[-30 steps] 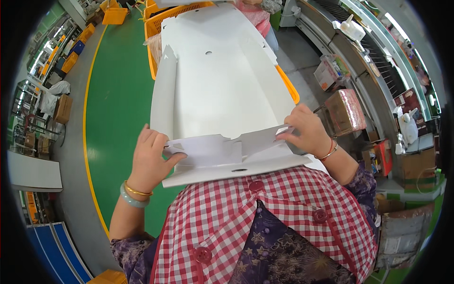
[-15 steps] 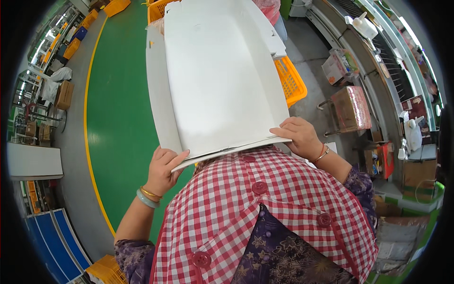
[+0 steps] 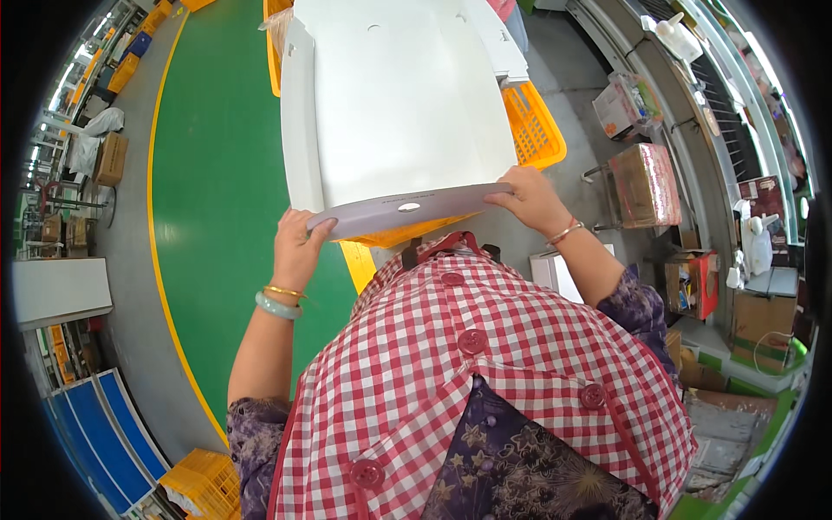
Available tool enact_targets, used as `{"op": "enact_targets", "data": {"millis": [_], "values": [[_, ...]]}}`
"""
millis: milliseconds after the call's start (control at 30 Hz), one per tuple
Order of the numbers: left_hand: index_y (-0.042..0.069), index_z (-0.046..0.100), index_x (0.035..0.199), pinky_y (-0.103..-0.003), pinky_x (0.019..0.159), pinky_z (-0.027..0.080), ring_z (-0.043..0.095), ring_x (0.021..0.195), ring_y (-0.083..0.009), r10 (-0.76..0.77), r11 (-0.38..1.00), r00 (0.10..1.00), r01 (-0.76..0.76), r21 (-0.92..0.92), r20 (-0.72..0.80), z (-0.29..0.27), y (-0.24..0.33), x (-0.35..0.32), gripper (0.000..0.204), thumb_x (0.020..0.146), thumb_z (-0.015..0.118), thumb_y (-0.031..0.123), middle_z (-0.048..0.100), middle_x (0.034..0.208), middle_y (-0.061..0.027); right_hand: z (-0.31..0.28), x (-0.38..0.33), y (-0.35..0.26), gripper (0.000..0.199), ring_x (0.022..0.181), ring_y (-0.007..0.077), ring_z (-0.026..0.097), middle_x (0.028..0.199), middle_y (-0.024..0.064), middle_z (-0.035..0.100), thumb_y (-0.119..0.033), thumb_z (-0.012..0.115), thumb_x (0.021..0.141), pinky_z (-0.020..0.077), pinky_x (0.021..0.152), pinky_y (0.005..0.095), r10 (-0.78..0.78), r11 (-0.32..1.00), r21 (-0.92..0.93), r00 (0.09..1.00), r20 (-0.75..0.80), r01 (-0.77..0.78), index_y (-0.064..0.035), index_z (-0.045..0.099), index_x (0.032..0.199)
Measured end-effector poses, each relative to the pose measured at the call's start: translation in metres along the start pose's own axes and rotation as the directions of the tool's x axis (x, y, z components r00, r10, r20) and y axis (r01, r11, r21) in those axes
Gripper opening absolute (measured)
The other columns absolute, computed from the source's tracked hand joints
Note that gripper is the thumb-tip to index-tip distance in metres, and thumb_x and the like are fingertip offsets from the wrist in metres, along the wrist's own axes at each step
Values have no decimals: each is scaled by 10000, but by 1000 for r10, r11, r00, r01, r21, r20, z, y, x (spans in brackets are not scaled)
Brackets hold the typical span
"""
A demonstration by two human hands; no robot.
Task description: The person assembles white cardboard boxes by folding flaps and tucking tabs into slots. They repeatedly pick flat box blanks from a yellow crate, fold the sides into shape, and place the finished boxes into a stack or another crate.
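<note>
A large white cardboard box [image 3: 407, 113], its inside facing up and its long side walls raised, stretches away in front of me. Its near end wall [image 3: 373, 212] shows a greyish-purple outer face with a small oval hole. My left hand [image 3: 297, 243] grips the near left corner, thumb on top of the wall. At the near right corner my right hand [image 3: 530, 199] pinches the same wall between thumb and fingers. Part of a yellow crate [image 3: 416, 232] shows just under the box's near edge.
A yellow perforated crate [image 3: 539, 130] juts out right of the box. Further right stand a taped carton [image 3: 643, 184] on a stool and a long workbench [image 3: 685, 130]. A green walkway [image 3: 212, 199] with a yellow line runs along the left. Another yellow crate [image 3: 204, 485] sits at lower left.
Both hands have moved the box forward, away from my body. Its near end wall has tipped so that the purple outer face and oval hole now show.
</note>
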State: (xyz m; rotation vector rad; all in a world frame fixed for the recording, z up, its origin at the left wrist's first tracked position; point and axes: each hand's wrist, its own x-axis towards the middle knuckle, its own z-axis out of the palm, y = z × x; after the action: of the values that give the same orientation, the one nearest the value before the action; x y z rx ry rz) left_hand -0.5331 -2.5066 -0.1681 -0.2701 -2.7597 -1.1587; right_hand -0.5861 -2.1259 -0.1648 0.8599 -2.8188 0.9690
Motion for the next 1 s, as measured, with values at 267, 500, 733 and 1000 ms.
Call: {"op": "enact_targets", "data": {"millis": [267,500,733,1000], "values": [[10,656,771,-420,836,413,541,744,-317,-157,981,985,148,125,69,24,-27,9,308,806,642,315,594,735,-150,36,2,26,432,735,362,553,762,196,575,-404,653,782,437,659,423,188,982,17,982,-25,-187,19,593,721],[11,679,801,-404,623,452,586,644,-328,-276,959,954,266,96,117,35,-27,0,396,819,615,401,619,672,-171,38,7,30,507,747,385,571,774,228,591,-461,631,782,446,657,439,185,982,40,982,36,-186,42,590,729],[30,674,911,-383,704,464,613,703,-306,-524,851,834,518,80,174,37,-33,-15,405,807,622,418,625,689,-159,66,18,29,555,762,392,568,760,244,585,-511,615,771,443,675,458,216,975,-73,975,46,-212,41,617,721],[91,560,1166,-420,893,380,545,977,-282,340,786,928,-190,588,-153,59,-6,-29,461,752,684,253,582,1055,-114,67,22,32,569,778,396,567,793,256,578,-533,616,758,451,696,455,253,965,-82,966,52,-248,36,627,724]]}}
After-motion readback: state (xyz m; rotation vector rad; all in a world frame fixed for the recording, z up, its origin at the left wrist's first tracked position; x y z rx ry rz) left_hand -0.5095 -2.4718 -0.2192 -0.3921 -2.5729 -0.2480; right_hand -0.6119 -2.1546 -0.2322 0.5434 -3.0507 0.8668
